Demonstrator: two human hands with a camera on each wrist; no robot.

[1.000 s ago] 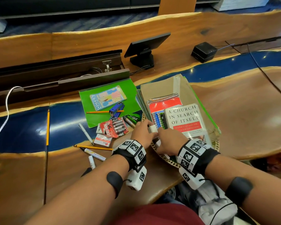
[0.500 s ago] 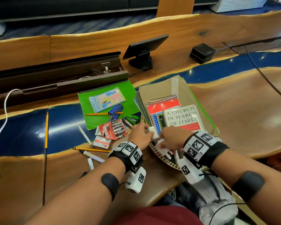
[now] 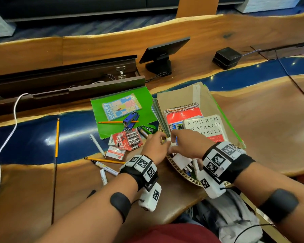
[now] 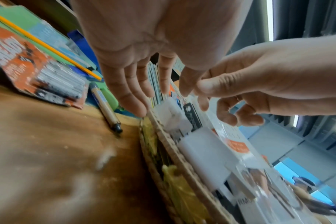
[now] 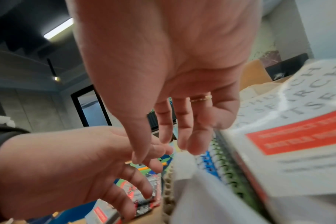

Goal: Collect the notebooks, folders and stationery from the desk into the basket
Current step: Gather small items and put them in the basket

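Note:
The woven basket (image 3: 175,165) sits at the desk's near edge, holding brown and green folders, a red spiral notebook (image 3: 182,114), a grey book (image 3: 204,127) and a clear pack with a white adapter (image 4: 201,150). My left hand (image 3: 156,146) hangs at the basket's left rim (image 4: 163,136) with relaxed fingers that grip nothing. My right hand (image 3: 184,142) hovers over the same corner, its fingers straight above a small white piece (image 3: 168,141). The two thumbs almost meet. A green folder (image 3: 139,97), blue stapler (image 3: 130,118) and battery pack (image 3: 128,139) lie left of the basket.
Pencils (image 3: 104,160), white markers (image 3: 97,145) and a small box (image 3: 115,152) are scattered left of my left wrist. A small monitor (image 3: 163,50), a black cube (image 3: 226,57) and an open cable trough (image 3: 63,79) stand behind. A white cable (image 3: 7,137) runs along the far left.
The small white piece my left hand held at the rim now sits lower between both hands, and the left fingers have loosened. My right hand has reached forward to that corner.

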